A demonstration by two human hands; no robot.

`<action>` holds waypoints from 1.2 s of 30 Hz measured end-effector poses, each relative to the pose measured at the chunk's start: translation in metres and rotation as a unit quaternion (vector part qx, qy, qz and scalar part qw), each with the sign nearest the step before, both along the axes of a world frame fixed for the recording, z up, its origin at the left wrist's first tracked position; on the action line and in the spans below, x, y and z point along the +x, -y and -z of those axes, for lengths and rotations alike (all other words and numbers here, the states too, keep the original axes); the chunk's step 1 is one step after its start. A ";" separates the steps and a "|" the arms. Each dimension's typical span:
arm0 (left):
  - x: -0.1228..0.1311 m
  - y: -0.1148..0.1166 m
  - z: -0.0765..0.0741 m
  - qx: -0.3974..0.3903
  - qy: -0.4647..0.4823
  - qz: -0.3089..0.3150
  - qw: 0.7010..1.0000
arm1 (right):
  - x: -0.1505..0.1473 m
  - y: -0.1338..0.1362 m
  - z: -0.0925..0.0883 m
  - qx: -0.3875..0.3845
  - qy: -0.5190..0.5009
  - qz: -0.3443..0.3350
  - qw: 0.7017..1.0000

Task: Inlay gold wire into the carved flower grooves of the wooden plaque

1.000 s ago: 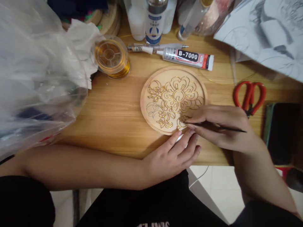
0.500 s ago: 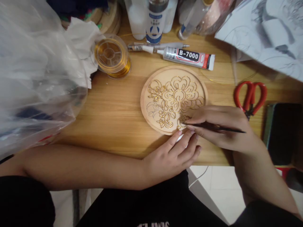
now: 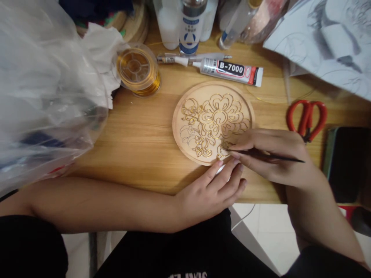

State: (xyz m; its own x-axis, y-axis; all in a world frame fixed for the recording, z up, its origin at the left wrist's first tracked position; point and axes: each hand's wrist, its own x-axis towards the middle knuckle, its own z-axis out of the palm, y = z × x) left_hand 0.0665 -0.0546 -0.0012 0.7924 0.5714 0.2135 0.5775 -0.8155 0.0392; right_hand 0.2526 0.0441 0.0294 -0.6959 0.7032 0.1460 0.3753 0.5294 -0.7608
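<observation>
A round wooden plate with a raised rim lies on the table, bearing a flower design outlined in gold wire; a patch at its lower left shows only drawn lines. My right hand is closed around slim dark tweezers, whose tip meets the lower right part of the design. That spot is partly covered by my fingers. Along the plate's near edge rests my left hand, fingers spread, fingertips at the rim. A small white thing shows between those fingers; its kind is unclear.
Behind the plate lie a B-7000 glue tube and a pen, with bottles further back. A gold wire spool and a plastic bag are left. Red-handled cutters, a phone and printed paper are right.
The back end of the tweezers has swung slightly to the right as my right hand shifts a little. My left hand and the plate stay practically where they were.
</observation>
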 end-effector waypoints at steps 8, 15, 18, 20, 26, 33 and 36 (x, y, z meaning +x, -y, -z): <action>-0.001 0.000 0.000 -0.001 -0.005 0.003 1.000 | 0.001 0.002 0.003 0.003 -0.009 0.012 1.000; 0.000 0.001 0.001 -0.002 -0.010 0.007 1.000 | -0.001 0.003 0.005 0.011 -0.002 0.019 1.000; -0.001 0.002 0.002 0.001 -0.004 0.005 1.000 | -0.001 0.004 0.004 0.018 0.007 0.016 1.000; -0.001 0.002 0.001 0.003 0.001 0.003 1.000 | -0.002 0.005 0.003 0.017 0.016 0.009 1.000; 0.000 0.001 0.001 -0.003 0.001 0.004 1.000 | -0.001 0.004 0.002 0.009 0.010 0.006 1.000; 0.000 0.002 0.003 0.001 0.003 0.000 1.000 | -0.004 0.006 0.000 0.019 0.027 0.002 0.999; 0.000 0.002 0.002 -0.001 0.009 -0.002 1.000 | -0.005 0.008 -0.001 0.023 0.041 0.010 0.999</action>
State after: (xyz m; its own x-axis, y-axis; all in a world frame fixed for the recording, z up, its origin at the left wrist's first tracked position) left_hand 0.0663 -0.0564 -0.0033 0.7857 0.5755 0.2267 0.5805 -0.8127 0.0512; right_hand 0.2474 0.0358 0.0301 -0.6930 0.7106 0.1217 0.4457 0.5550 -0.7024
